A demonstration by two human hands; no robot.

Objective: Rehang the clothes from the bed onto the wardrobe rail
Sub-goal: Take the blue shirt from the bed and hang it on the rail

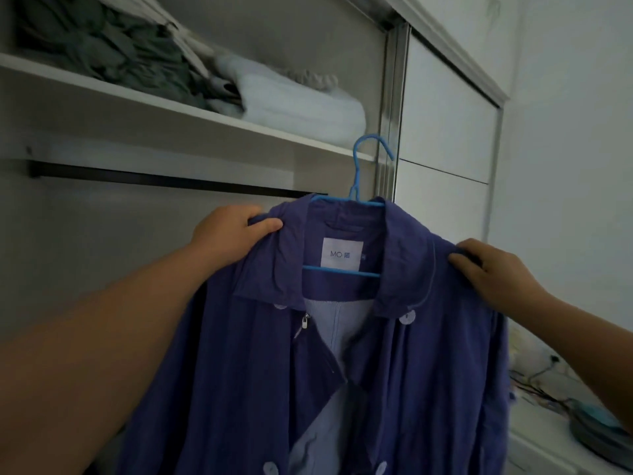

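A dark blue coat with pale buttons hangs on a light blue hanger in front of the open wardrobe. My left hand grips the coat's left shoulder beside the collar. My right hand grips the right shoulder. The hanger's hook points up and sits free in the air, to the right of and slightly above the end of the dark wardrobe rail. Nothing hangs on the visible stretch of rail.
Above the rail a white shelf carries folded green bedding and a white blanket. A sliding door frame stands just behind the hook. At lower right a ledge holds cables and a stack of plates.
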